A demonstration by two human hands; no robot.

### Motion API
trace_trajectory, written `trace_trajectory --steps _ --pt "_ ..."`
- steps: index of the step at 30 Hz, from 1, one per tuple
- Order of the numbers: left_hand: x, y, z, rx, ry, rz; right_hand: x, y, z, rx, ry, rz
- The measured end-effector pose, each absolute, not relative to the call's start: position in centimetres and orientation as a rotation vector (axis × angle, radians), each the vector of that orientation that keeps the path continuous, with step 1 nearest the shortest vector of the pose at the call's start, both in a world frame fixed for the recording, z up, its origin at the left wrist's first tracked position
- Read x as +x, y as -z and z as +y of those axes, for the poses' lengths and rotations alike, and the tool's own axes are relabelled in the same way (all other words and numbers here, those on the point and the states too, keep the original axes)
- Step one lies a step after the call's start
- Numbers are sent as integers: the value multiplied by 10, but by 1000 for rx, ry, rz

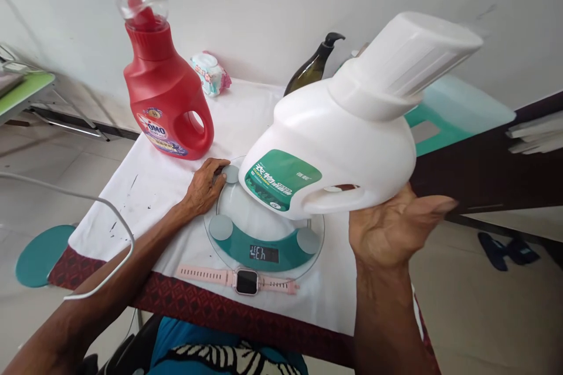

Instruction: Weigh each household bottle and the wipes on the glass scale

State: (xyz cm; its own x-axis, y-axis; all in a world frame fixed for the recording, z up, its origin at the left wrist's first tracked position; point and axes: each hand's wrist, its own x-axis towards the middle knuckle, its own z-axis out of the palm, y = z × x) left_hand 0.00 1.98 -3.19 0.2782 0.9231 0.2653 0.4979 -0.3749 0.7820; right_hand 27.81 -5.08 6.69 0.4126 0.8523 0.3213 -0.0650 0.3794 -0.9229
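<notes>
My open right hand (387,228) supports the tilted, green-labelled white plastic bottle (343,135) over the round glass scale (288,256); I judge this a steadying step. My left hand (203,188) bends at the scale's rim, grip unclear; moving the bottle calls for firm palm support.

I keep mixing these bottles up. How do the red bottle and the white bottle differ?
The red bottle stands upright; the white bottle leans over the right hand. The red bottle has a clear cap, the white bottle a white cap. Both have built-in handles.
</notes>
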Motion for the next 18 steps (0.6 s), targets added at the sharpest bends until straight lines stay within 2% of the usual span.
trace_trajectory --steps 5,9,18 --pt "0 31 19 1990 -985 1269 300 -7 -55 -1220 -568 -862" --pt "0 31 20 1997 -991 1262 300 31 -60 -1380 -613 -869" --pt "0 31 20 1994 -1006 1264 300 28 -64 -1462 -623 -910"
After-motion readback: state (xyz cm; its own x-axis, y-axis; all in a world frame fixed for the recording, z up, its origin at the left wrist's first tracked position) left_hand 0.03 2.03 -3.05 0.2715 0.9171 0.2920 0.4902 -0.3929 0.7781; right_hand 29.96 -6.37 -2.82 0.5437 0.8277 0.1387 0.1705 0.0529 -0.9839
